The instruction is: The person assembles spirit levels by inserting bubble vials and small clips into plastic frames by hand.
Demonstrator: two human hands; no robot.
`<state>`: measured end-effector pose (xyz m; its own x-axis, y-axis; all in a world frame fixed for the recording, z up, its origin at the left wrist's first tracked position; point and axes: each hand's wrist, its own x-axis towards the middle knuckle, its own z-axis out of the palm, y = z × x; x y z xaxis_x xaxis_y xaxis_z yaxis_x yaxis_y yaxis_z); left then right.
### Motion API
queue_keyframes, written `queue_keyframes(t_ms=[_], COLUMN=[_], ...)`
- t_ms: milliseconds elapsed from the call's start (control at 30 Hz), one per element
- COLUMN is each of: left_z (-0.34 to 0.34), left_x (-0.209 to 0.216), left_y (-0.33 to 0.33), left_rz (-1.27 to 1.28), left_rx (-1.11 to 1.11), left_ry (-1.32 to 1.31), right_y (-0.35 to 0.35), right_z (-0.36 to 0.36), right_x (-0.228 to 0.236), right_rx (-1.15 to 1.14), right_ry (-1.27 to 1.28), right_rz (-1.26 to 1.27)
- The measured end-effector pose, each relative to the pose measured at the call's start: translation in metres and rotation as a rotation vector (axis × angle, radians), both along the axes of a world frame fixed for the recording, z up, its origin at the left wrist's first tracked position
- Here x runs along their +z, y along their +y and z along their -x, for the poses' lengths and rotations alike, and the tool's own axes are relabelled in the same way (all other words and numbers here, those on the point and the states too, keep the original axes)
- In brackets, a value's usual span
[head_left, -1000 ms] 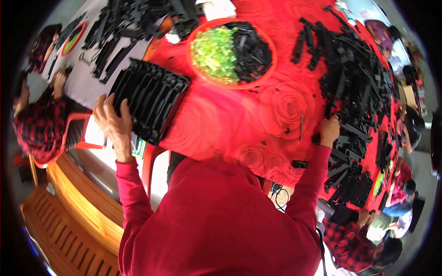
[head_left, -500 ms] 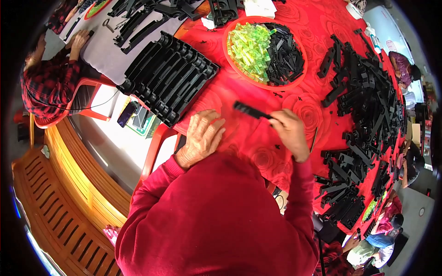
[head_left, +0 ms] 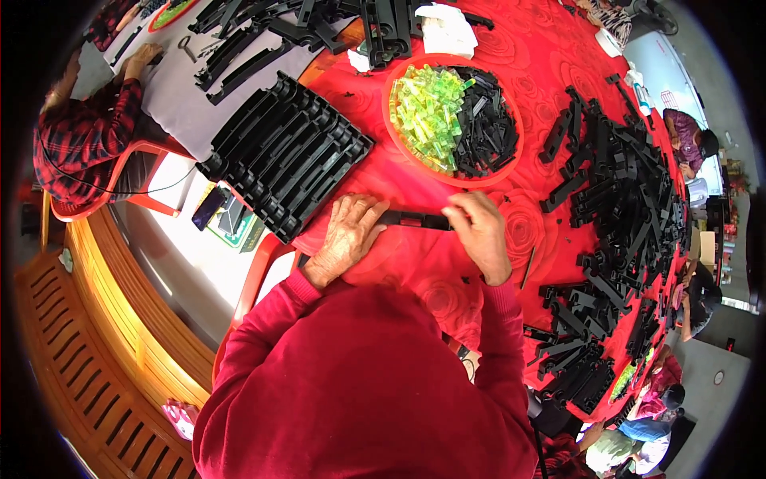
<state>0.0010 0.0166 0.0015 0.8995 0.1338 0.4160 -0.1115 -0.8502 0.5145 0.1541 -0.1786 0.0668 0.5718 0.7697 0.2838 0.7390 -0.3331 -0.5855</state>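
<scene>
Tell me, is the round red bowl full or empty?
Full. The round red bowl is heaped with green translucent pieces on its left side and small black pieces on its right; no bare bottom shows.

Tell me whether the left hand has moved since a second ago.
Yes. The left hand left the black tray and came in toward the right hand; both now hold a black strip below the red bowl.

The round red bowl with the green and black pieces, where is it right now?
In the head view the red bowl sits on the red tablecloth just beyond both hands, right of the black slotted tray and left of the heap of black strips.
</scene>
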Motion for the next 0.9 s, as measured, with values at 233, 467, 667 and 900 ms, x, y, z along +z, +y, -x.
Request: queue_keyframes(t_ms=[233,467,667,900], left_z=[0.002,0.003,-0.003,0.002], left_x=[0.006,-0.001,0.0,0.002], left_y=[0.0,-0.002,0.001,0.001], left_rz=[-0.006,-0.036,0.01,-0.001], left_rx=[0.002,0.022,-0.022,-0.006], left_ry=[0.0,0.014,-0.031,-0.006], right_y=[-0.01,0.015,0.012,0.012], right_z=[-0.062,-0.1,-0.105,-0.104], right_x=[0.015,0.003,0.01,0.002], right_rx=[-0.44,-0.405,-0.333,-0.324], right_ry=[-0.128,-0.357,-0.426,-0.351], right_rz=[-0.124,0.093,0.237,0.18])
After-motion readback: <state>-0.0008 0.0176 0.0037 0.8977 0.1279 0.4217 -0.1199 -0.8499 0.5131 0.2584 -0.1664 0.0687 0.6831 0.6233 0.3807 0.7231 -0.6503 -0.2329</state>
